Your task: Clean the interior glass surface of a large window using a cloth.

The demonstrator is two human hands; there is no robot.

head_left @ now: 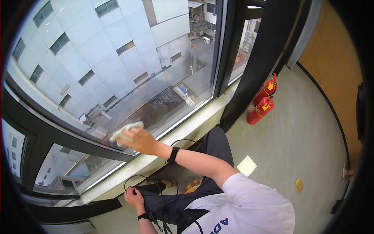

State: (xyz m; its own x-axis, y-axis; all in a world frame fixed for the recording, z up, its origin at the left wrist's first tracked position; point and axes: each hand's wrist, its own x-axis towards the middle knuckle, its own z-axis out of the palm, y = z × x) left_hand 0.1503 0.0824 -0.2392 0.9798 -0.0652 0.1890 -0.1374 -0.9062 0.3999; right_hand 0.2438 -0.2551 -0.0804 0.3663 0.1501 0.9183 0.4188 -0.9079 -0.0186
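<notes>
My right hand [143, 142] presses a crumpled white cloth [127, 132] flat to the lower left part of a large window pane [163, 114], near the corner of its dark frame. The fingers lie spread over the cloth. Lower down, my left hand [134, 197] rests at my bent knee [155, 196], its fingers curled. Something small and dark shows between thumb and finger there, and I cannot tell whether it is held. A thin black cable [146, 176] loops up beside this hand and across my legs.
A pale sill [192, 124] runs below the window. Two red fire extinguishers [261, 110] stand by the dark pillar [260, 49] on the right. On the grey floor [280, 146] lie a pale square sheet [247, 165] and a yellow plate [298, 185]. Part of another person's hand [349, 173] shows far right.
</notes>
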